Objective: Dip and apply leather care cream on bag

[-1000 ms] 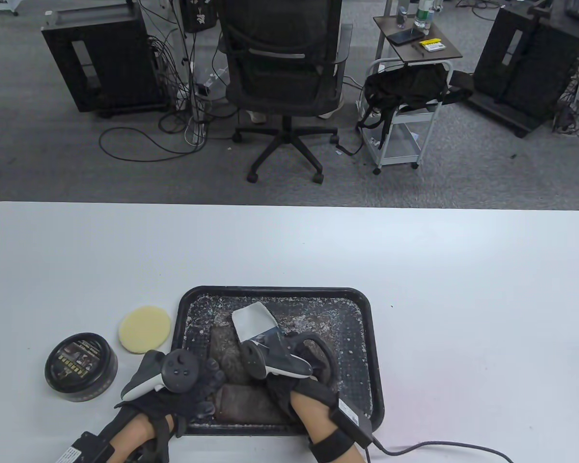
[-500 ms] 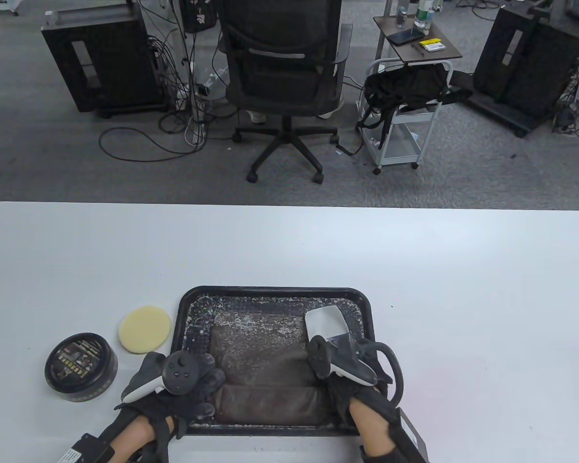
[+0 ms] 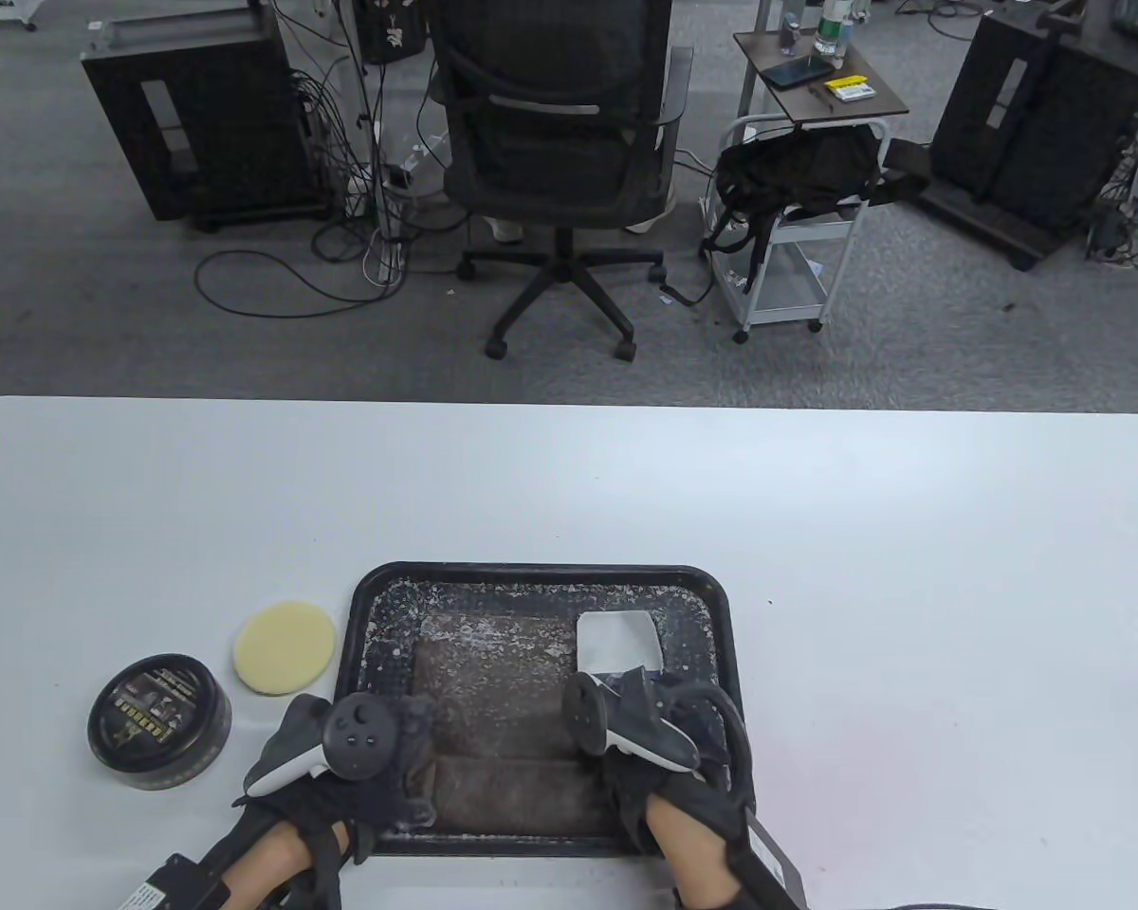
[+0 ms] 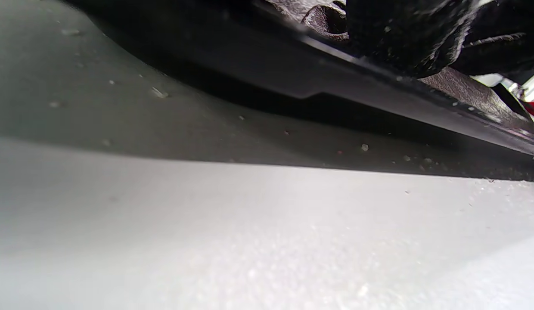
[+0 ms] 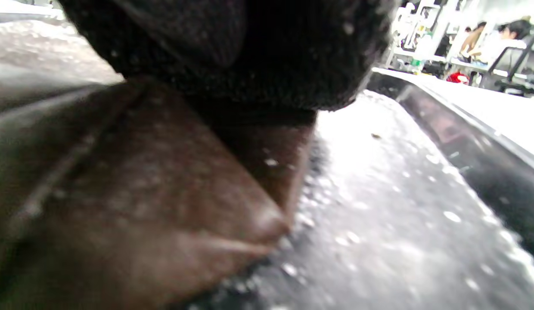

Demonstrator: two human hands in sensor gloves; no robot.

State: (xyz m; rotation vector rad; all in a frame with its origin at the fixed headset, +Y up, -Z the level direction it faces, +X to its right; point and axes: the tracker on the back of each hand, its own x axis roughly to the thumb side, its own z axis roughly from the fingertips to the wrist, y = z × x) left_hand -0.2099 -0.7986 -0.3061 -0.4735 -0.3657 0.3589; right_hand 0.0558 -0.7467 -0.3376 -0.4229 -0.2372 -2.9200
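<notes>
A brown leather bag (image 3: 503, 701) lies flat in a black tray (image 3: 541, 572) flecked with white. My right hand (image 3: 640, 697) holds a folded white cloth (image 3: 616, 643) over the bag's far right corner; its fingers are hidden under the tracker. Up close in the right wrist view, the dark glove (image 5: 249, 51) sits just above the brown bag (image 5: 120, 206). My left hand (image 3: 408, 749) rests with its fingers on the bag's left edge, just inside the tray rim (image 4: 336, 82). A closed round black cream tin (image 3: 158, 720) stands left of the tray.
A round yellow sponge pad (image 3: 284, 647) lies between the tin and the tray. The white table (image 3: 910, 588) stretches wide to the right and far side. An office chair (image 3: 559, 142) and a small cart (image 3: 797, 209) stand beyond the table.
My right hand swept the white cloth from the bag's middle to the tray's right side, then back a little leftward. My left hand stayed at the bag's left edge.
</notes>
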